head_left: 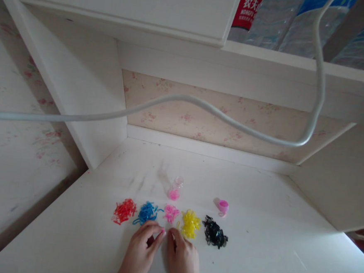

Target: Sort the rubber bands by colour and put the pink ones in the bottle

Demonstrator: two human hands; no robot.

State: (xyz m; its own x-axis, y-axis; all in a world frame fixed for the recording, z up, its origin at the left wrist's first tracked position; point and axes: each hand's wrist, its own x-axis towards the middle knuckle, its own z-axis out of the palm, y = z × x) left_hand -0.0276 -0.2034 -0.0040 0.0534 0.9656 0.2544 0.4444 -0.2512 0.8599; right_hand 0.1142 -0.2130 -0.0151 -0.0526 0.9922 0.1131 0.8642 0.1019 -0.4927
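My left hand (141, 248) is closed in a pinch, with a bit of a small pink rubber band (163, 231) showing at its fingertips. Close beside it, my right hand (183, 255) has thumb and forefinger pressed together; whatever they hold is hidden. Ahead of my hands lie piles of small rubber bands: red (125, 211), blue (147, 213), pink (171, 213), yellow (190, 224) and black (215, 232). Behind the pink pile is a small clear container (179, 181) with pink at its near end (174, 194). A pink cap (223, 207) lies behind the black pile.
The white desk (264, 242) has a side panel on the left and a low back edge. A thick white cable or tube (184, 98) crosses the view above the desk. Plastic-wrapped bottles (277, 22) sit on the shelf at upper right, beside a cabinet door (132, 4).
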